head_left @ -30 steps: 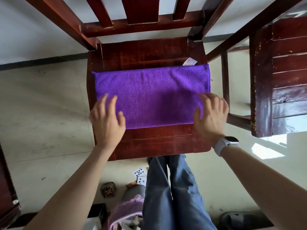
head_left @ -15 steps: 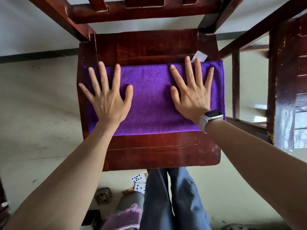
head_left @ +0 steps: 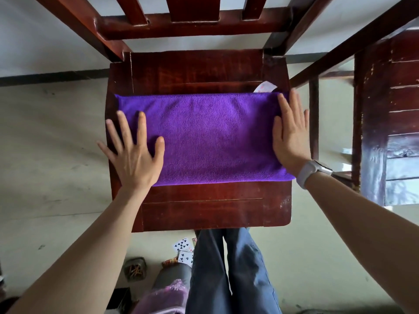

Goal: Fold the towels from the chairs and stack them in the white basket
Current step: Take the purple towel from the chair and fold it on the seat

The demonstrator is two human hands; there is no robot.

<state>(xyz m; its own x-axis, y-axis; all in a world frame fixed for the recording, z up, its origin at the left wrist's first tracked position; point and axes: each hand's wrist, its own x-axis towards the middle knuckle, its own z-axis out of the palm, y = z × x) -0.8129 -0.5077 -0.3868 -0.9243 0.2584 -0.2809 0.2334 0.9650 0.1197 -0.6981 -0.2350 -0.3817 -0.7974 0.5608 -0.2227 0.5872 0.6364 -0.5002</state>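
While it lies flat across the middle of the wooden chair seat [head_left: 204, 207], the purple towel [head_left: 204, 137] already reads as a long folded band, its long edges running side to side and its surface smooth. The left hand [head_left: 133, 155] rests palm down on the towel's left end with the fingers spread wide, the outer ones overhanging the seat's edge, and it grips nothing. The right hand [head_left: 291, 134] lies flat on the right end, fingers straight and close together, also holding nothing; a pale watch [head_left: 314, 171] sits on that wrist. A white tag [head_left: 265, 86] peeks out from behind the towel's far right corner. By my judgement the task is in its middle: this towel seems to have at least one fold made, probably wants another fold across its length, and has yet to go to the white basket, which is not in view. A second chair [head_left: 390, 109] stands to the right, no towel visible on it. Playing cards [head_left: 183, 248] lie on the floor by the person's legs. Compared with half a second ago, both hands have slid outward from the towel's middle to its two ends, pressing it flat.
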